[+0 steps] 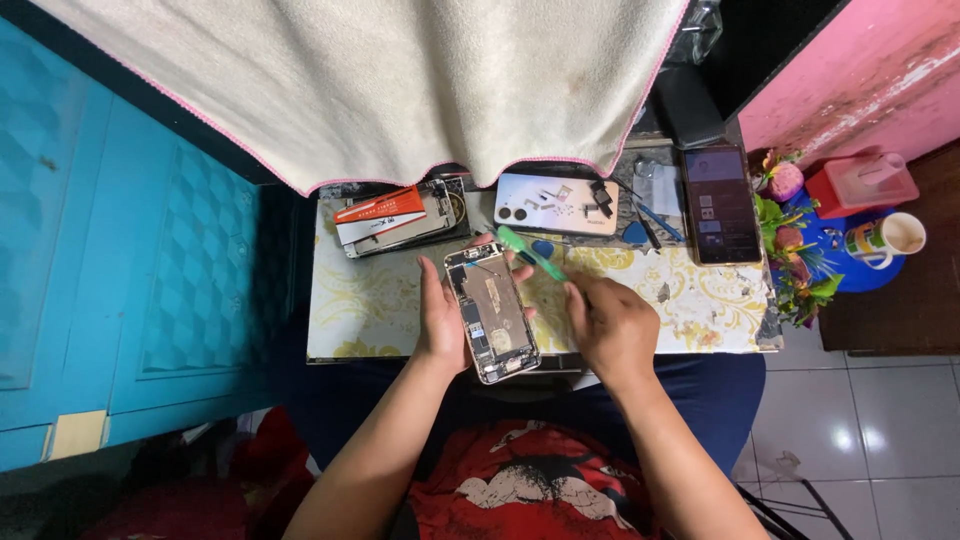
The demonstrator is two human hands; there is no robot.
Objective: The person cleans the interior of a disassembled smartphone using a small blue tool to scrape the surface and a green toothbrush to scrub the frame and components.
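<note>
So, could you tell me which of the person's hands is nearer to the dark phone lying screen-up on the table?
The right hand, holding a green tool, lies below and left of the dark phone. The left hand, holding the opened phone, is farther left.

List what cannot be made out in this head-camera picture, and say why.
- Head view: back of the small patterned table, hidden by the cream towel.
- Tip of the green plastic pry tool in the right hand: too small.
- Parts inside the opened phone in the left hand: too small.
</note>
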